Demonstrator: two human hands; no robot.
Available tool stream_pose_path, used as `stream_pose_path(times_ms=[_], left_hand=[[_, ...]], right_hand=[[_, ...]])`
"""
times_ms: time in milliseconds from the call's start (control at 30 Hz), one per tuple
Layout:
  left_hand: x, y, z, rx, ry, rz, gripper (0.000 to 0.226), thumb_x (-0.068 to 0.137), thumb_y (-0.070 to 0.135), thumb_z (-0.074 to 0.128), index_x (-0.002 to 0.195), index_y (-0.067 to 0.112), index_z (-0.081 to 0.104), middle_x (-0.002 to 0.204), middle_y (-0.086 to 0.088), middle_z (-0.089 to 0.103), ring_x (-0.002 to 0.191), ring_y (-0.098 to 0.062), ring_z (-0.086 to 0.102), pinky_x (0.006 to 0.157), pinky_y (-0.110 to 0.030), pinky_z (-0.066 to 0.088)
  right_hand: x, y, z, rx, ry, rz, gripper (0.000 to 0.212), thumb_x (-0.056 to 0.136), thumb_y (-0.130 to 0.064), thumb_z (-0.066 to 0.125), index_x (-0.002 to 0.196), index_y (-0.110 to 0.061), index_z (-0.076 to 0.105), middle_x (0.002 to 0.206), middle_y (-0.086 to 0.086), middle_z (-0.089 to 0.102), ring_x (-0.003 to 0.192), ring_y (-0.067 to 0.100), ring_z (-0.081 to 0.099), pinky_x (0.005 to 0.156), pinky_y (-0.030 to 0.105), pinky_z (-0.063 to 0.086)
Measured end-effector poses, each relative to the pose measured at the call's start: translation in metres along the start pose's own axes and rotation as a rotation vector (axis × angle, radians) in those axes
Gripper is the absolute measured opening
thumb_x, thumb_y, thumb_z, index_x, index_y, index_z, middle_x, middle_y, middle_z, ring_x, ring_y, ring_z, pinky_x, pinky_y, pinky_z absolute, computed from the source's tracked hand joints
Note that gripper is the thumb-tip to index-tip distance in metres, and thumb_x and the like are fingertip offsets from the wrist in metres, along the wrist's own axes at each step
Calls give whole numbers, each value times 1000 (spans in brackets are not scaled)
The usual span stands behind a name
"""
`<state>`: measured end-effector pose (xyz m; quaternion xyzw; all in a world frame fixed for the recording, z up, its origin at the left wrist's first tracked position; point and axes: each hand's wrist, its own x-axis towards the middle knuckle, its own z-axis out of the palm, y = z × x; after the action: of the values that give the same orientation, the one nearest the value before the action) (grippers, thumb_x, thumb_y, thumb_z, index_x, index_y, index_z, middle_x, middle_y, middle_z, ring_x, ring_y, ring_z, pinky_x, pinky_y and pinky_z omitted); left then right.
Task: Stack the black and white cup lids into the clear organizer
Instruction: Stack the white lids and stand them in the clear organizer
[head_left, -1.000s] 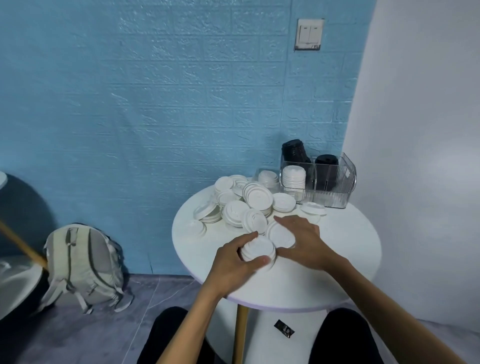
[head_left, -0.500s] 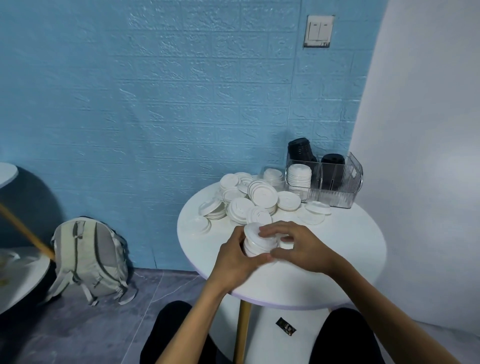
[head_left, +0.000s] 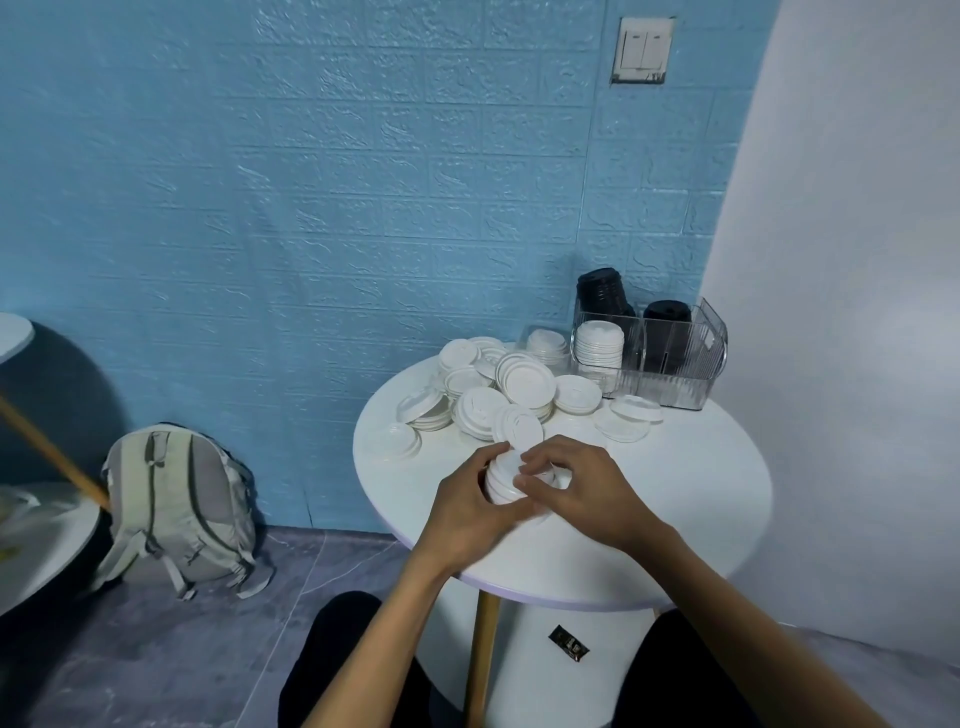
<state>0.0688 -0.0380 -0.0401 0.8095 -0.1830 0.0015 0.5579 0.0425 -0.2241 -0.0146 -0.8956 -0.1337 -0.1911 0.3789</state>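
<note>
Head view: both hands, left hand (head_left: 470, 512) and right hand (head_left: 582, 493), grip a small stack of white plastic cup lids (head_left: 503, 480) above the round white worktop (head_left: 675, 499), apparently squaring it before carrying it to the clear plastic organizer (head_left: 670, 376) at the rear.

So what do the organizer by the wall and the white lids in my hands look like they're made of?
The clear organizer looks like hard transparent plastic, maybe acrylic: glossy ribbed walls show the black lids through them. The stack of white lids, held by the left hand and right hand, looks like thin moulded plastic, though moulded pulp is possible; the finish is hard to tell.
</note>
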Motion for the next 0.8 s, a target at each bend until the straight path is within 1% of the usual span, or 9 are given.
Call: stream_pose_path(times_ms=[100,233,367,433,533,600,667,733,800], left_hand=[[0,2,-1,0,-8,-20,74,63,50,91,129,39,59,117,26,69,105,14,61,83,-7,46],[0,1,1,35,-17,-29,71,65,49,90,128,39,57,116,24,69,103,11,62,84,-11,46],[1,-1,2,45,-4,-24,64,70,39,92,124,36,58,111,24,69,98,17,59,77,-2,43],[2,-1,2,27,2,-27,63,70,35,93,124,33,60,110,23,69,95,18,60,75,-1,43],[2,-1,2,21,8,-34,68,66,42,95,124,34,61,112,22,71,98,15,62,77,-4,45],[2,-2,3,26,10,-41,71,63,46,96,124,37,61,113,22,71,100,13,63,79,-7,47],[3,-2,3,32,14,-41,70,63,45,97,122,38,61,113,22,71,99,14,62,78,-7,46],[4,-2,2,37,5,-39,69,64,43,96,123,38,60,114,22,70,99,17,59,77,-3,44],[4,-3,2,34,-2,-43,70,65,42,97,124,37,60,116,22,69,99,20,57,77,-1,43]], right_hand=[[0,0,3,37,-12,7,13,83,-37,78,93,-28,78,99,-19,72,99,3,67,91,37,53],[-2,1,7,76,-4,37,13,81,-37,78,86,-25,79,97,-15,71,99,6,67,92,38,51],[-7,-1,11,75,-1,40,5,85,-31,78,82,-28,77,96,-13,71,99,5,64,91,34,49],[-8,-4,12,87,-3,51,6,87,-26,78,81,-28,76,96,-13,71,99,4,64,91,31,49],[-6,0,8,121,-54,73,5,91,-27,76,87,-25,78,101,-14,72,103,2,64,93,27,48],[-1,8,-2,197,-88,73,8,93,-26,75,96,-22,80,107,-13,73,106,3,66,96,23,48],[8,20,-14,193,1,47,12,91,-21,77,102,-25,79,113,-13,71,112,3,63,100,22,47],[22,37,-25,77,107,73,31,85,-16,82,112,-30,73,122,-7,66,120,6,59,106,23,42],[34,51,-33,-46,44,211,53,82,-24,84,130,-31,64,139,0,56,134,16,49,115,28,33]])
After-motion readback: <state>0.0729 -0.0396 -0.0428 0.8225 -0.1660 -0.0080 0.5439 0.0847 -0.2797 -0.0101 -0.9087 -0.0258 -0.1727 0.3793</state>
